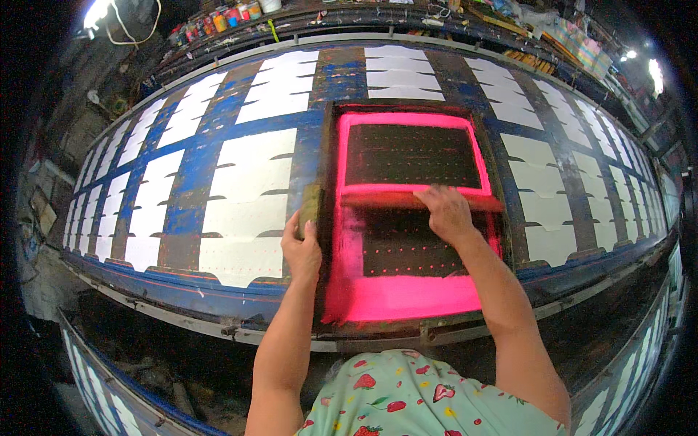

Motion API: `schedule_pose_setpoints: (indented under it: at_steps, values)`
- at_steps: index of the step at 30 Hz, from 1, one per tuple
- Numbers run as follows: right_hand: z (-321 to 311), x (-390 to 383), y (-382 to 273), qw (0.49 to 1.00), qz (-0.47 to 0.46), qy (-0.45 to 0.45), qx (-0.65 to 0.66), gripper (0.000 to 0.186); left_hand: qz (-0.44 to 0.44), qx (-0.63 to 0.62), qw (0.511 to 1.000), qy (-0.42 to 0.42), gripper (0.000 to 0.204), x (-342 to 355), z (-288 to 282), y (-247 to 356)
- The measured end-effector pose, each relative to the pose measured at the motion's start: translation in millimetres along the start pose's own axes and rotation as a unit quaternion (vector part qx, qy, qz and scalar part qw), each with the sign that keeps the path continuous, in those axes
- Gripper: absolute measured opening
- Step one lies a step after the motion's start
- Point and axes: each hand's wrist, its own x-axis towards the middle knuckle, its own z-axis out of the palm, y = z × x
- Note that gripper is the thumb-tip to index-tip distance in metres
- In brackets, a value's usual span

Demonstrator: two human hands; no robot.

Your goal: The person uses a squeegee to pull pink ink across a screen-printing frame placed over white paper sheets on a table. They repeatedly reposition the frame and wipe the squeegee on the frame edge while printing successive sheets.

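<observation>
A dark-framed printing screen (pixel 329 138) lies on a long table in front of me, its mesh dark in two panels ringed with bright pink ink (pixel 414 299). My right hand (pixel 447 212) is closed on the top of a reddish squeegee (pixel 374 199) that spans the screen across its middle. A broad pool of the pink ink lies along the near end of the mesh. At the screen's left side, my left hand (pixel 301 251) is wrapped round an olive-brown wooden block (pixel 311 205) against the frame. How the block joins the frame is hidden.
White cut panels (pixel 251 178) lie in rows on the blue-and-brown table (pixel 189 196) on both sides of the screen. Small pots of colour (pixel 220 22) stand on a cluttered shelf beyond. A metal rail (pixel 240 335) runs along the table's near edge.
</observation>
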Motion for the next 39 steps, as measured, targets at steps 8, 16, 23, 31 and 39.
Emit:
schedule_pose_setpoints:
  at_steps: [8, 16, 23, 31, 39]
  values:
    - [51.1, 146.0, 103.6, 0.999, -0.008, -0.023, -0.021, 0.047, -0.019, 0.038, 0.998, 0.036, 0.046, -4.7, 5.7, 11.0]
    - [57.8, 226.5, 151.2, 0.999, -0.005, -0.021, 0.041, 0.043, -0.031, 0.004, 0.998, 0.046, 0.044, -6.0, 7.1, 5.8]
    - [58.2, 244.7, 159.9, 0.998, 0.000, -0.049, 0.039, 0.044, -0.034, 0.046, 0.997, 0.056, 0.044, -9.4, 8.3, 9.8]
    - [36.5, 231.6, 156.0, 0.994, -0.028, -0.105, 0.034, 0.042, -0.037, 0.030, 0.998, 0.040, 0.042, -9.3, 10.2, 21.4]
    - [-4.9, 117.2, 80.2, 0.984, -0.056, -0.157, 0.056, 0.043, 0.001, 0.059, 0.998, 0.015, 0.042, -3.0, 0.7, 5.5]
